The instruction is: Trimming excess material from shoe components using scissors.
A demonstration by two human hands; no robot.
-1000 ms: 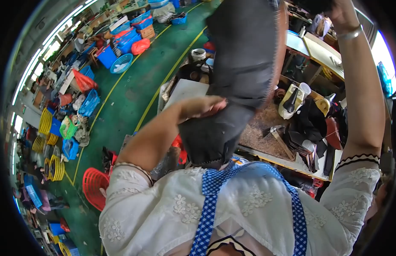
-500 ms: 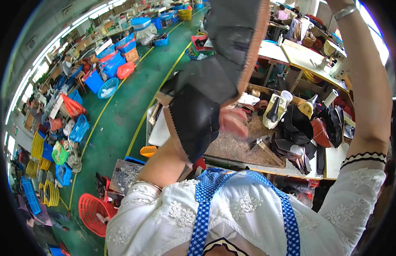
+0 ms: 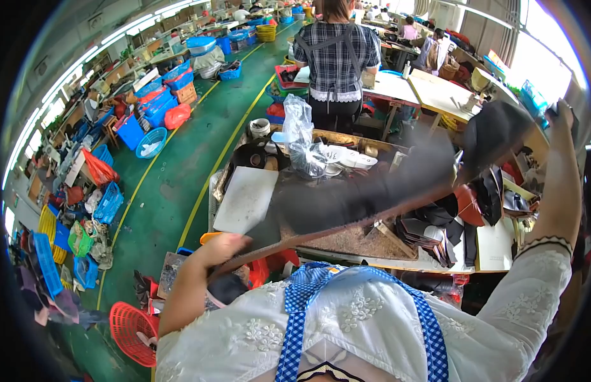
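Note:
A long black leather boot upper [image 3: 365, 197] with a brown lower edge stretches across the bench in front of me, smeared by motion. My left hand [image 3: 222, 248] is closed on its left end, low over the bench's near left corner. At the upper right, my right hand [image 3: 561, 116] is raised and closed on dark material at the far end; the blur hides whether that part [image 3: 496, 130] is one piece with the rest. A white board [image 3: 244, 200] lies on the bench just beyond my left hand.
The brown work surface [image 3: 353, 245] holds a clear plastic bag [image 3: 298, 121], white cut pieces [image 3: 347, 156] and stacked dark leather parts [image 3: 429, 235]. A person in a plaid shirt [image 3: 337, 57] stands beyond it. A red basket [image 3: 133, 334] is at my lower left.
The boot upper has swung down from upright to lying across the bench. My left hand has moved left and nearer; my right hand has come down and outward. The person beyond now shows.

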